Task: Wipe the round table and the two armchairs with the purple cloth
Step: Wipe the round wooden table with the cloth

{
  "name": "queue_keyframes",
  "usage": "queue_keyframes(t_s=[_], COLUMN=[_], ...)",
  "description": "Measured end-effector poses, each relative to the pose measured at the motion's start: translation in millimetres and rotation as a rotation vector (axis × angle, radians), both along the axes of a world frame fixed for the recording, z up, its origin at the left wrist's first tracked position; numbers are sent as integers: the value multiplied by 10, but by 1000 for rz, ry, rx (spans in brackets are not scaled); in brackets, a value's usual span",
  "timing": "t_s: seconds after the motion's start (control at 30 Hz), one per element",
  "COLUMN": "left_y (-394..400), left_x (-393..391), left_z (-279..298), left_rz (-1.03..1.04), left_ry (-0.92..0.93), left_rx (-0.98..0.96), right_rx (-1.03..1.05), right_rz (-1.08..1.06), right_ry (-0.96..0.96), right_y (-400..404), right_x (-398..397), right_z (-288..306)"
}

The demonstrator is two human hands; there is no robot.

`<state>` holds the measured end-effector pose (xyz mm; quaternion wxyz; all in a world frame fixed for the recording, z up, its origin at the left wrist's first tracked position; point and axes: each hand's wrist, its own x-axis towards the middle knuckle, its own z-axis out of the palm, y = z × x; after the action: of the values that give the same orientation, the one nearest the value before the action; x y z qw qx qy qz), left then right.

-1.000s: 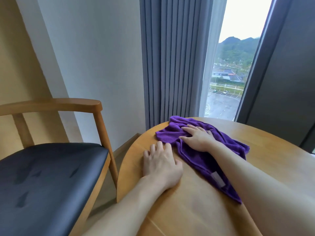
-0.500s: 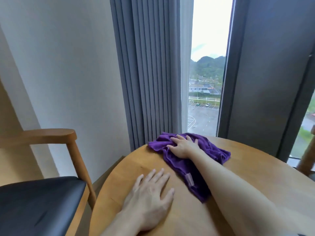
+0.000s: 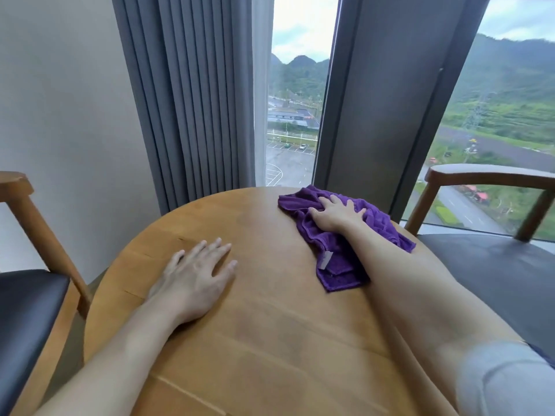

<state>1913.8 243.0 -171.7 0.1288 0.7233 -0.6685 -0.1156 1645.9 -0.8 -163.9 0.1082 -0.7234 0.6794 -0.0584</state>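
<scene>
Two hands working on round bench (image 3: 270, 340): right hand (image 3: 336, 213) pressing flat, fingers spread, on purple cloth (image 3: 336, 253) at far right edge; left hand (image 3: 192, 280) bracing, empty. Bench-wiping step underway; next sweeping cloth across unwiped near surface, both armchairs waiting.

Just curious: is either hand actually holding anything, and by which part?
The right hand presses flat on the purple cloth, at its far end, without gripping. The left hand rests bare on the round table.
</scene>
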Motion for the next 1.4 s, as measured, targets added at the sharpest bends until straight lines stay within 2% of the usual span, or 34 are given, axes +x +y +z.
queue_keyframes(t_s=[0.13, 0.27, 0.37, 0.43, 0.57, 0.63, 0.77, 0.87, 1.13, 1.4], left_y=[19, -165, -284, -261, -191, -180, -220, -267, -277, -229], left_x=[-36, -326, -903, -1228, -1364, -1358, -1341, -1291, -1298, -1315], left_z=[58, 260, 334, 247, 82, 74, 60, 48, 57, 124], left_rz=[-4, 15, -185, -301, -308, -299, -302, -319, -308, -290], left_ry=[-42, -290, -152, -75, 12, 48, -14, -4, 22, 93], left_rx=[41, 44, -21, -85, -253, -253, -227, -235, -243, -213], right_rx=[5, 4, -4, -43, -75, -40, 22, 69, 25, -33], right_rz=[-47, -80, 3, 141, 313, 264, 48, -6, 106, 190], right_ry=[-11, 5, 19, 21, -4, 9, 30, 2, 68, 80], right_y=[261, 687, 1178, 1542, 1828, 1565, 843, 681, 1596, 2578], right_x=[-317, -480, -492, -585, -1028, -1207, -1362, -1395, -1489, -1148], right_z=[-1, -30, -31, -99, -119, -37, 107, 113, -8, -24])
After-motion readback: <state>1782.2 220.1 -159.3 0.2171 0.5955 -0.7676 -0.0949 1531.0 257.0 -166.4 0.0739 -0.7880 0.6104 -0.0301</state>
